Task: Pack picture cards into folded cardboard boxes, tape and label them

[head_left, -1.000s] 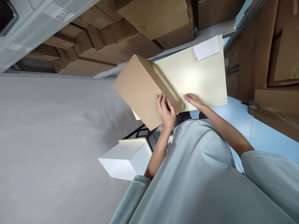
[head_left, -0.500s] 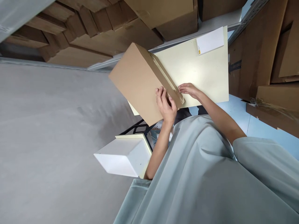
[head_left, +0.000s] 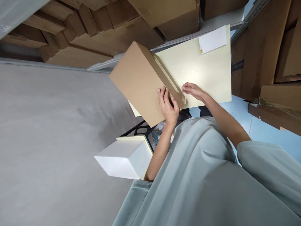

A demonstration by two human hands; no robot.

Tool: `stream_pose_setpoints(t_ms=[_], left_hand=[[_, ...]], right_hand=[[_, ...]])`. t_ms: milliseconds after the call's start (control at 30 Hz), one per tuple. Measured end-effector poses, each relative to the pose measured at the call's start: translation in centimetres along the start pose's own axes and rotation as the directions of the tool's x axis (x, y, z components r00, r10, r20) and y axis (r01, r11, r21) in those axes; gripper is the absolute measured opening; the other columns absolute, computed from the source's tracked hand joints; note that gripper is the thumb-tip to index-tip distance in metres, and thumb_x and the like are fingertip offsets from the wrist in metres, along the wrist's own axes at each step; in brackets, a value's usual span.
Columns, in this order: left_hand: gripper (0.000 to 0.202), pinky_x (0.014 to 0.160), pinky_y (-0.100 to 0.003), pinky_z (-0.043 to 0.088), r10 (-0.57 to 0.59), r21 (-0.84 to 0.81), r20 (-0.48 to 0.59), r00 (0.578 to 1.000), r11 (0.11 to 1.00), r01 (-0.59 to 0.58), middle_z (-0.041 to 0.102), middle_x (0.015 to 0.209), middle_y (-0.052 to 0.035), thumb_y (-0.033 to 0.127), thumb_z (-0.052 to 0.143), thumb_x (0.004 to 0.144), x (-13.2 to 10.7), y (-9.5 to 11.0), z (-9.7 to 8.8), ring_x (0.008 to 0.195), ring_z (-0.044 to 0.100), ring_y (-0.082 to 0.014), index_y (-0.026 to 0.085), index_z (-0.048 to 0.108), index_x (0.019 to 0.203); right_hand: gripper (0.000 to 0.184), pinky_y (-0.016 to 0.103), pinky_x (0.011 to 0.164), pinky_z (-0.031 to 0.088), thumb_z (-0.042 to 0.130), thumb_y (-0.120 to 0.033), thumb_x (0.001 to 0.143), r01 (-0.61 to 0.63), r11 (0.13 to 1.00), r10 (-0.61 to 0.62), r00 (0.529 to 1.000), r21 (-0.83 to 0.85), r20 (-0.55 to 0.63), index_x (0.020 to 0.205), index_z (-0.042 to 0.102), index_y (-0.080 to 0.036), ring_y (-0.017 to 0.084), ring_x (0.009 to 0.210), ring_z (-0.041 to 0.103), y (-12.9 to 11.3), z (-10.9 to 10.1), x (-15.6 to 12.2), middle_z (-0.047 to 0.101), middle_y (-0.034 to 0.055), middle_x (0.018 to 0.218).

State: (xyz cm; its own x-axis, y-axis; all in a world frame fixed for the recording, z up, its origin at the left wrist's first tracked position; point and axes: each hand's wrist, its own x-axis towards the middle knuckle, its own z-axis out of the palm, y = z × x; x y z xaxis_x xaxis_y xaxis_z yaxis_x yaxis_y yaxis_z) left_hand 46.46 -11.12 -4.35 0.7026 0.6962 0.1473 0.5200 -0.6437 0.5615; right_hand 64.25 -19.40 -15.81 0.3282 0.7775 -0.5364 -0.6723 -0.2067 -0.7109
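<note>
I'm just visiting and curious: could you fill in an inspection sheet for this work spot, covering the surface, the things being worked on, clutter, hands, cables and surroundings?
Surface: cream tabletop, partly hidden by the box.
Job's things: brown cardboard box, set askew over the tabletop, with clear tape along its narrow side.
Clutter: white rectangular pad with a yellow mark at the tabletop's far right; white container at lower left, off this tabletop.
Hands: left hand rests on the box near its edge; right hand is beside the taped side, contact unclear.
Cables: nothing seen.
Surroundings: cardboard boxes on a shelf beyond; more cartons at right; pale blue floor.
</note>
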Motion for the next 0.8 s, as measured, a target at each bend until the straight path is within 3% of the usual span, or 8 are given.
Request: stream_pose_setpoints(t_ms=[167, 367, 433, 533, 600, 700, 800], left_hand=[[0.056, 0.141, -0.054, 0.019, 0.010, -0.008, 0.009, 1.000, 1.000, -0.010, 0.050, 0.169, -0.0201, 0.047, 0.037, 0.116, -0.1, -0.1, -0.1, 0.171, 0.027, -0.0294, 0.015, 0.051, 0.160], [0.056, 0.141, -0.052, 0.020, 0.029, -0.009, -0.005, 1.000, 1.000, -0.030, 0.050, 0.169, -0.0211, 0.046, 0.033, 0.117, -0.1, -0.2, 0.1, 0.171, 0.027, -0.0285, 0.013, 0.051, 0.159], [0.056, 0.141, -0.052, 0.021, 0.029, 0.000, -0.020, 0.999, 1.000, -0.029, 0.051, 0.168, -0.0210, 0.045, 0.032, 0.117, -0.2, -0.1, 0.1, 0.170, 0.028, -0.0279, 0.014, 0.051, 0.159], [0.056, 0.141, -0.051, 0.023, 0.019, 0.016, -0.046, 0.999, 1.000, -0.018, 0.052, 0.167, -0.0207, 0.045, 0.031, 0.117, -0.4, 0.1, 0.2, 0.170, 0.028, -0.0272, 0.014, 0.051, 0.159], [0.057, 0.141, -0.052, 0.023, 0.013, 0.011, -0.058, 0.998, 1.000, -0.013, 0.052, 0.167, -0.0215, 0.046, 0.030, 0.117, -0.5, 0.2, 0.2, 0.171, 0.027, -0.0276, 0.014, 0.051, 0.159], [0.058, 0.141, -0.055, 0.021, -0.005, -0.031, -0.048, 0.999, 1.000, 0.004, 0.051, 0.167, -0.0228, 0.047, 0.032, 0.117, -0.5, 0.4, 0.3, 0.171, 0.026, -0.0294, 0.012, 0.051, 0.159], [0.058, 0.141, -0.056, 0.016, -0.032, -0.078, -0.021, 0.999, 0.997, 0.030, 0.049, 0.169, -0.0223, 0.047, 0.034, 0.116, -0.4, 0.6, 0.3, 0.172, 0.024, -0.0299, 0.013, 0.051, 0.160]], right_hand=[[0.037, 0.030, 0.101, 0.050, 0.089, -0.052, 0.080, 0.072, 0.997, -0.071, 0.997, 0.022, -0.025, 0.094, 0.069, -0.026, 0.016, 0.107, 0.069, 1.1, 0.6, -0.5, 0.073, -0.0027, 0.101], [0.039, 0.031, 0.104, 0.053, 0.084, -0.058, 0.083, 0.177, 0.982, -0.185, 0.973, -0.064, -0.141, 0.099, 0.074, -0.024, 0.019, 0.111, 0.068, 3.2, 4.5, 0.7, 0.077, 0.0012, 0.106], [0.045, 0.031, 0.106, 0.054, 0.081, -0.059, 0.085, 0.167, 0.981, -0.185, 0.955, -0.094, -0.233, 0.115, 0.075, -0.025, 0.020, 0.114, 0.069, 3.8, 5.5, 1.0, 0.077, 0.0030, 0.115], [0.074, 0.031, 0.109, 0.055, 0.081, -0.064, 0.085, 0.132, 0.980, -0.175, 0.926, -0.148, -0.335, 0.146, 0.063, -0.026, 0.020, 0.119, 0.069, 3.9, 6.2, 1.2, 0.074, 0.0071, 0.130], [0.084, 0.034, 0.113, 0.054, 0.077, -0.072, 0.087, 0.120, 0.969, -0.194, 0.911, -0.215, -0.363, 0.152, 0.060, -0.023, 0.022, 0.126, 0.069, 3.4, 5.9, 0.9, 0.071, 0.0125, 0.139], [0.088, 0.040, 0.127, 0.044, 0.059, -0.086, 0.093, 0.168, 0.923, -0.292, 0.892, -0.346, -0.345, 0.148, 0.064, -0.018, 0.027, 0.145, 0.059, 2.6, 4.8, -1.0, 0.064, 0.0176, 0.154], [0.100, 0.045, 0.140, 0.025, 0.042, -0.095, 0.095, 0.176, 0.915, -0.261, 0.944, -0.362, -0.200, 0.154, 0.063, -0.018, 0.030, 0.162, 0.042, 2.7, 4.4, -3.8, 0.056, 0.0123, 0.167]])
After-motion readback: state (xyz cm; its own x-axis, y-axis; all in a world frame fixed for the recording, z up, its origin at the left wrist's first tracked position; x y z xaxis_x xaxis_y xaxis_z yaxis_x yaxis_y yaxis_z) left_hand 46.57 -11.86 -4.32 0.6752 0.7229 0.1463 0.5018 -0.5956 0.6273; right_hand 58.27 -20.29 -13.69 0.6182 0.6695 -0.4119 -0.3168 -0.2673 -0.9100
